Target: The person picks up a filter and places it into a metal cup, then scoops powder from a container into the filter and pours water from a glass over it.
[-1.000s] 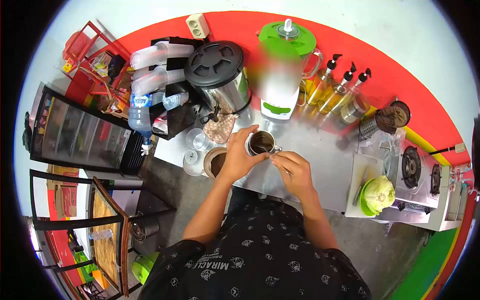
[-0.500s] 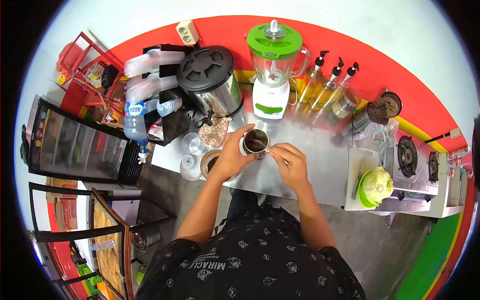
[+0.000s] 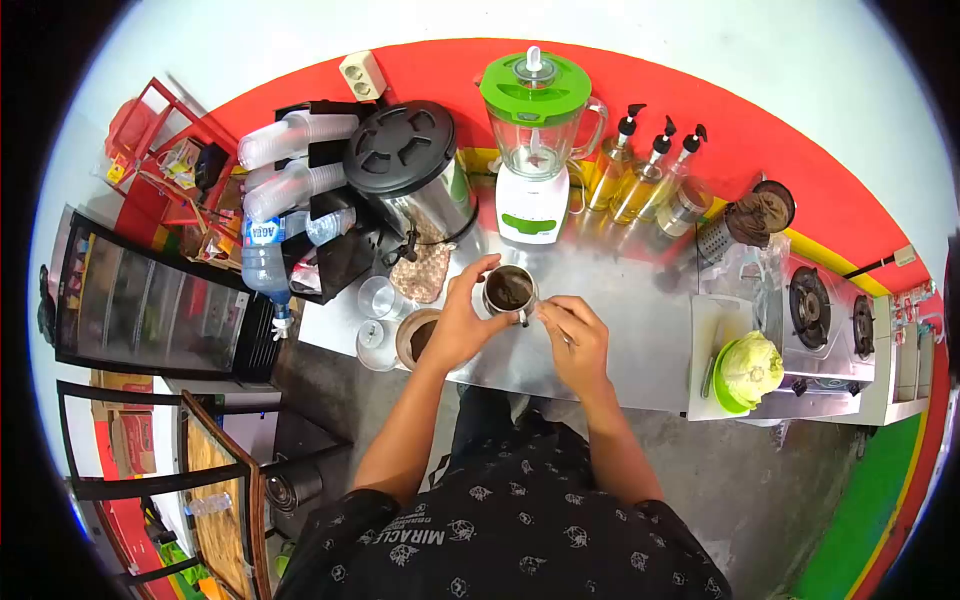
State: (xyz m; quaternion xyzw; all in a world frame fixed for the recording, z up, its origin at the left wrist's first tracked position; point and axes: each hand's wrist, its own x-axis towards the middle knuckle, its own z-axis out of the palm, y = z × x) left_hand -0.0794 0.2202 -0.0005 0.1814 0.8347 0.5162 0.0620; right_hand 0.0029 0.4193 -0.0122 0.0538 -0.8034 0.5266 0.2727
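My left hand (image 3: 466, 318) curls its fingers and thumb around a small metal cup (image 3: 487, 298). Inside the cup is a dark brown content (image 3: 510, 288), with a lighter swirl on its surface. Close to the cup's right side, my right hand (image 3: 578, 342) is closed in a pinch on what looks like a thin metal spoon, mostly hidden by the fingers. Just left of my left wrist sits a round container (image 3: 404, 338) of dark powder, partly covered by the hand. A clear plastic cup (image 3: 379, 297) and a small white-rimmed container (image 3: 376, 345) stand beside it.
A green-lidded blender (image 3: 532, 205) and a steel dispenser (image 3: 425, 205) stand behind the cup on the metal table (image 3: 620, 350). Pump bottles (image 3: 636, 190) line the wall. To the right are a cabbage (image 3: 752, 370) in a green bowl and a gas stove (image 3: 825, 345).
My right hand has shifted slightly down, and its fingers sit a little lower beside the cup. The dark surface in the cup shows a different swirl. The view has tilted slightly.
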